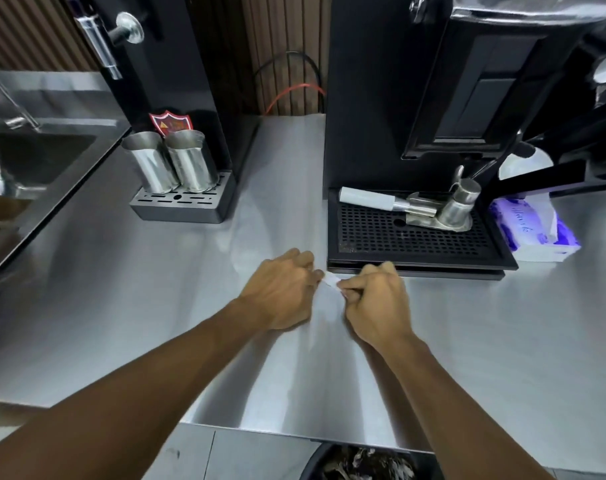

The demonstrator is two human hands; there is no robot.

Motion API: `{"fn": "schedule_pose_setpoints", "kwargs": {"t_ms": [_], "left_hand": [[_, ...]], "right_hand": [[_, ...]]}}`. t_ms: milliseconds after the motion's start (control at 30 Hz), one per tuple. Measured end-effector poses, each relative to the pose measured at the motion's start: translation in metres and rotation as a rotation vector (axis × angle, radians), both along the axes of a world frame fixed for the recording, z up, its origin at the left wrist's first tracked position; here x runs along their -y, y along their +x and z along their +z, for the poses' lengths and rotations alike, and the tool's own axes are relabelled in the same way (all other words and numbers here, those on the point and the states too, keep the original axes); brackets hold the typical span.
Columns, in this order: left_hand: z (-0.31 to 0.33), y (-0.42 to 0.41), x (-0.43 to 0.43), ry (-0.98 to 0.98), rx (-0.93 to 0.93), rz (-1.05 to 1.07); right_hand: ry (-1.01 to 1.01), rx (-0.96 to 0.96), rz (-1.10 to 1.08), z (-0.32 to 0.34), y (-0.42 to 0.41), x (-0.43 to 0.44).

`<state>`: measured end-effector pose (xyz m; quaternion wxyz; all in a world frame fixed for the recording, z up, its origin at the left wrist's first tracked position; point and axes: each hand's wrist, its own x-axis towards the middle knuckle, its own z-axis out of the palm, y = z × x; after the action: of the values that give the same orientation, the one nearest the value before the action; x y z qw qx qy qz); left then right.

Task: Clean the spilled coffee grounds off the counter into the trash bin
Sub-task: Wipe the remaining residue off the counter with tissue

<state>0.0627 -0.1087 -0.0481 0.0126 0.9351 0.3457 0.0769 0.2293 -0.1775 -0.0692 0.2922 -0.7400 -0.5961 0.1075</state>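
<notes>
Both hands are over the steel counter (502,341), just in front of the black drip tray. My left hand (280,292) and my right hand (377,306) each pinch an end of a small white tissue (331,280) stretched between their fingertips. Their fingers are curled. A black trash bin (360,462) with crumpled waste in it stands below the counter's front edge, under my right forearm. No coffee grounds are plainly visible on the counter from here.
The black coffee machine's drip tray (415,233) holds a portafilter (381,200) and a small steel jug (460,204). A tissue pack (533,230) lies to its right. Two steel pitchers (170,161) stand on another machine's tray. A sink (35,157) is at left.
</notes>
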Motion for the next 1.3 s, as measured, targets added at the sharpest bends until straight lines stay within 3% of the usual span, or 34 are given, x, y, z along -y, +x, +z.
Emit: {"fn": "schedule_pose_setpoints", "kwargs": {"t_ms": [167,333,600,800,1033,1300], "left_hand": [[-0.012,-0.046,-0.019,-0.058,0.142,0.004],[-0.017,-0.059,-0.006,-0.071,0.134,0.114],[-0.015,-0.044,0.083,-0.026,0.206,0.298],[-0.005,-0.008,0.145,-0.057,0.143,0.417],[-0.005,0.034,0.202,-0.127,0.171,0.461],[-0.003,0.071,0.243,-0.188,0.191,0.426]], "right_hand": [[-0.085,0.021,0.125,0.005,-0.042,-0.011],[-0.153,0.013,0.295,0.009,-0.039,-0.025],[-0.171,-0.008,0.59,0.013,-0.012,0.003],[-0.186,-0.046,0.699,0.013,0.018,0.04],[-0.214,-0.059,0.759,0.015,0.06,0.087],[-0.229,-0.065,0.675,0.015,0.1,0.143]]}}
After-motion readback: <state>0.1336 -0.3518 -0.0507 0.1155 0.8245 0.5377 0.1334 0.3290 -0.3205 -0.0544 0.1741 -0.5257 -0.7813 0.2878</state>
